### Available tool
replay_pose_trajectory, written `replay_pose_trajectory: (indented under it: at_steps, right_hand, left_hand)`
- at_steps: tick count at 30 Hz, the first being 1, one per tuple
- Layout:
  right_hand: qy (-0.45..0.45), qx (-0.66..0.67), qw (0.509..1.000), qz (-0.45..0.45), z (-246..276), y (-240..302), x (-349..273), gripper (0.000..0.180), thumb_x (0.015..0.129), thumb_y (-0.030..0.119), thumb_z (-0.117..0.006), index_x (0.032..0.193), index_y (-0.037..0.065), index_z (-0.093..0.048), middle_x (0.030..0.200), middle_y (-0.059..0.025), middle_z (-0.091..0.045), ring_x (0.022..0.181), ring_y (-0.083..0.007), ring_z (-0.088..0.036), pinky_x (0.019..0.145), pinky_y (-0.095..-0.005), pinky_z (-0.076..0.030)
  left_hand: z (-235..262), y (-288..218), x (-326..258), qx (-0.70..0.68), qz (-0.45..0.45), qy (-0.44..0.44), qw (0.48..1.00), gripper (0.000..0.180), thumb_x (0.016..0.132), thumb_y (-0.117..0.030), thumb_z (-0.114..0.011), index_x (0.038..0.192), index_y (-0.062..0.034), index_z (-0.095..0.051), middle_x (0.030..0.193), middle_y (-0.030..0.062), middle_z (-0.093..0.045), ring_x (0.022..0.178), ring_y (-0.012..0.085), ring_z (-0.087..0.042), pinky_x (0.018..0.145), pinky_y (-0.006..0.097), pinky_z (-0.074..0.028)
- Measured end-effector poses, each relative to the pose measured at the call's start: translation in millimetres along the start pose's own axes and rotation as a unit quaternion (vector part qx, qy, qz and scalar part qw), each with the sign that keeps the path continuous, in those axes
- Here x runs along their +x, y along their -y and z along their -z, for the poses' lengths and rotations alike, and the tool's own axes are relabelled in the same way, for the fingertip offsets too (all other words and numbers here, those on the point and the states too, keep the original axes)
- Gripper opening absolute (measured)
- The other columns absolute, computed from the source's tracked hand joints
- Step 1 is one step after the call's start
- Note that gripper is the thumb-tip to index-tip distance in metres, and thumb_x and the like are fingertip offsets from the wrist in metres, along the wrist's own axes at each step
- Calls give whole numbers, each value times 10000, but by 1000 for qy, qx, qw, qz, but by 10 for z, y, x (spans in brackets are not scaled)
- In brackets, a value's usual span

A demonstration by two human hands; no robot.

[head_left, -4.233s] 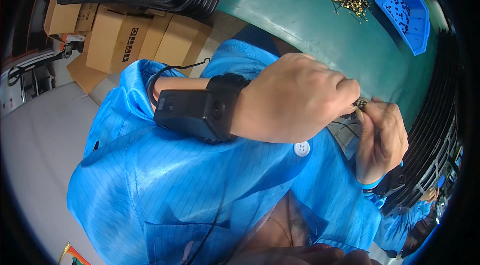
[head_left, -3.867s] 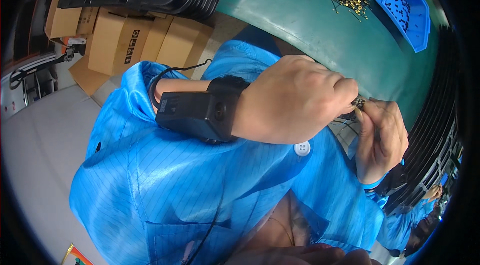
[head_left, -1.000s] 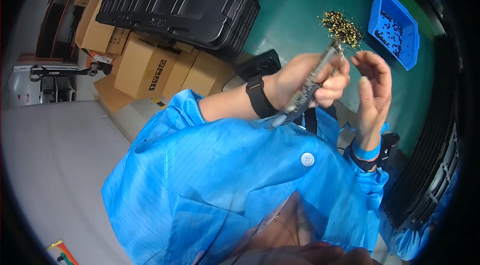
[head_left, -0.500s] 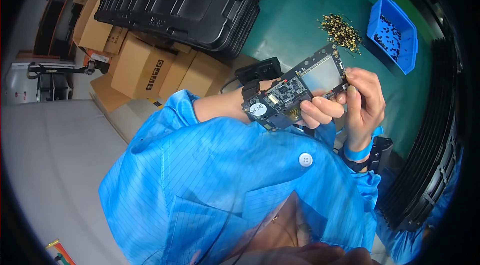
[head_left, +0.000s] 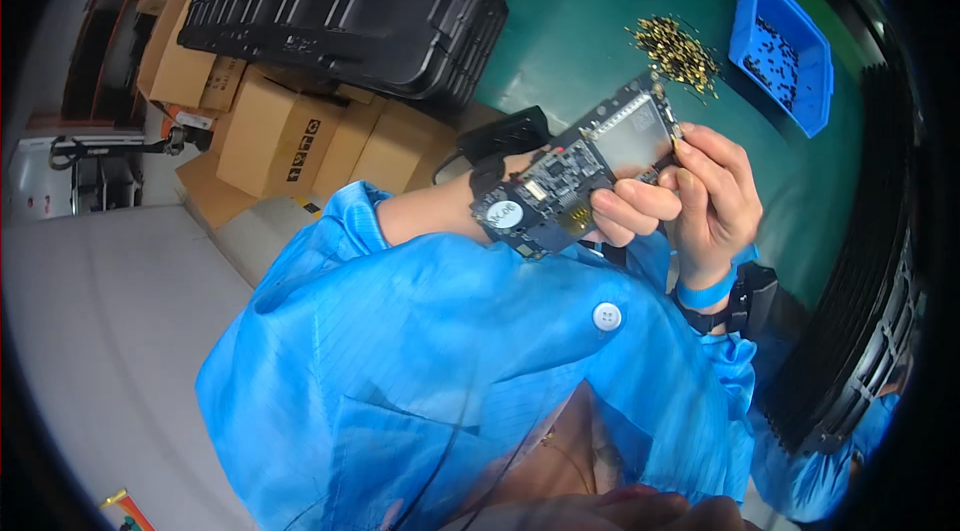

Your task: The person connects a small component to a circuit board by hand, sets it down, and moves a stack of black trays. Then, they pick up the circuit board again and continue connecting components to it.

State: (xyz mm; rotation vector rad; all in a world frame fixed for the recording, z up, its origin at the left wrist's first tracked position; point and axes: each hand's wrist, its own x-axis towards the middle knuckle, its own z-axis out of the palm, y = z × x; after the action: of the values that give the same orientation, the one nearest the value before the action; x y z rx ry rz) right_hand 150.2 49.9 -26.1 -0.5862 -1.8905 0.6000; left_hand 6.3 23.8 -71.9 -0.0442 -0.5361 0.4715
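A long dark circuit board is held up at a slant before my chest. It carries small chips, a round white sticker at its lower left end and a shiny silver plate at its upper end. My left hand reaches behind the board and grips its lower edge with curled fingers. At the board's right edge, beside the silver plate, my right hand has its thumb and fingertips pinched together. Whatever lies between those fingertips is too small to make out. A blue band circles the right wrist.
Beyond the board, a loose pile of small gold-and-black parts lies on the green mat. A blue bin with small dark pieces stands at the far right. Stacked black trays and cardboard boxes are at left; dark ribbed racks line the right.
The whole view has shifted a little, with board and hands slightly further left in it. The board's silver plate catches the light differently. Both hands keep their places on the board.
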Motion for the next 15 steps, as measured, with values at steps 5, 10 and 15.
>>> replay_pose_trajectory:
  at_steps: [5, 10, 15]
  right_hand:
    - [29, 66, 997, -1, -4, -28, -38, 182, 765, 15, -549, 935, -20, -604, 982, -203, -554, 713, -201, -609, 646, -281, -485]
    - [69, 62, 996, 12, 8, -41, -19, 241, 830, 123, -491, 995, -30, -578, 1068, -213, -511, 744, -210, -606, 668, -289, -484]
    - [55, 53, 997, 30, 32, -112, 19, 409, 863, 306, -450, 1087, -29, -521, 1131, -189, -489, 913, -248, -557, 816, -332, -425]
  left_hand:
    - [-62, -9, 25, -23, 10, 48, 999, 238, 872, -146, -418, 1000, 54, -404, 737, 40, -399, 602, 94, -418, 540, 192, -369]
    - [-128, -56, 23, 20, 1, 20, 1000, 212, 862, -139, -440, 982, 31, -400, 727, 31, -399, 590, 76, -406, 534, 176, -358]
    - [-175, -15, 20, 39, -39, 26, 998, 201, 860, -137, -449, 972, 22, -399, 718, 20, -391, 587, 65, -398, 529, 165, -348]
